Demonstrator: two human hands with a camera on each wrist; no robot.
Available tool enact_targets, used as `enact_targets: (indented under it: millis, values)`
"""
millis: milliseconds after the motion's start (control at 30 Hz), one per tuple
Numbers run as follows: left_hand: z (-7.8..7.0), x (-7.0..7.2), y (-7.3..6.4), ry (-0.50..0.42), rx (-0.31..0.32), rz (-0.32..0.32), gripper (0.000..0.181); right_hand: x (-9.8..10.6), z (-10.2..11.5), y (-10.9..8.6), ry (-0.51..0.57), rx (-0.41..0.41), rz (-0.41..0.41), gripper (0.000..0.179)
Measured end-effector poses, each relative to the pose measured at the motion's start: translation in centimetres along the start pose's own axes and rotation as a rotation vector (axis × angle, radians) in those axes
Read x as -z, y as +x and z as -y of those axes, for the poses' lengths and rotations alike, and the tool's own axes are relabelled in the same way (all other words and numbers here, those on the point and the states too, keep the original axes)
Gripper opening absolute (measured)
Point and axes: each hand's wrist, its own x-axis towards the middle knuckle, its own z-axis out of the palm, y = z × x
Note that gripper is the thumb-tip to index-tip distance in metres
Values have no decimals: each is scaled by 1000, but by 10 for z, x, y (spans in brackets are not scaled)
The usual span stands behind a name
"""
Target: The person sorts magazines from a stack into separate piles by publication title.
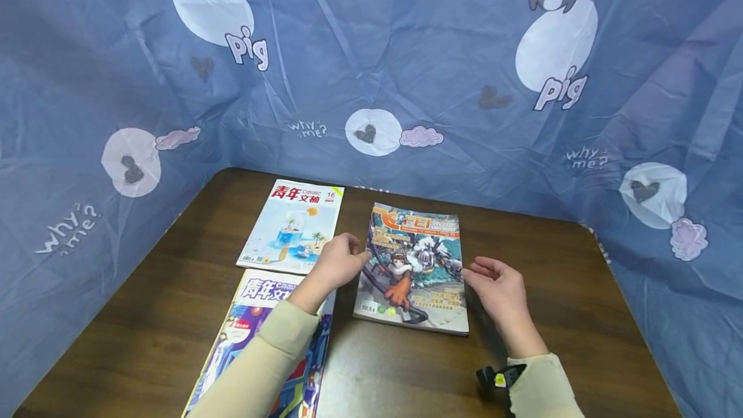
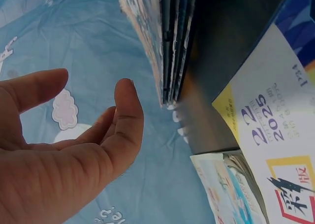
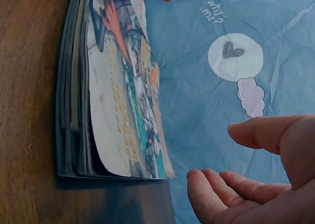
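Note:
A stack of comic magazines (image 1: 413,276) lies on the table, its top cover showing a figure with a large orange hand. By the stack's left edge is my left hand (image 1: 339,263), thumb and fingers apart with nothing between them in the left wrist view. My right hand (image 1: 500,289) is beside the right edge. In the right wrist view, a gap separates its fingers (image 3: 204,194) from the stack's layered page edges (image 3: 74,111), and it holds nothing. Whether the left fingertips touch the cover edge I cannot tell.
At the back left lies a white magazine (image 1: 290,224) with an ice-pop picture. Nearer, a purple magazine (image 1: 255,321) is partly under my left forearm. A black strap (image 1: 499,377) circles the right wrist. Blue printed cloth (image 1: 383,69) surrounds the brown table (image 1: 557,328).

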Motion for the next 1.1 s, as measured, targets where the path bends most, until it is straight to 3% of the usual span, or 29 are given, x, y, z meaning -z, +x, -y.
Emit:
enact_targets:
  millis: [633, 1100]
  values:
    - [-4, -8, 17, 70, 10, 33, 38, -4, -7, 9, -11, -41, 9, 50]
    - [0, -15, 31, 184, 97, 82, 27, -13, -17, 26, -66, -77, 31, 47]
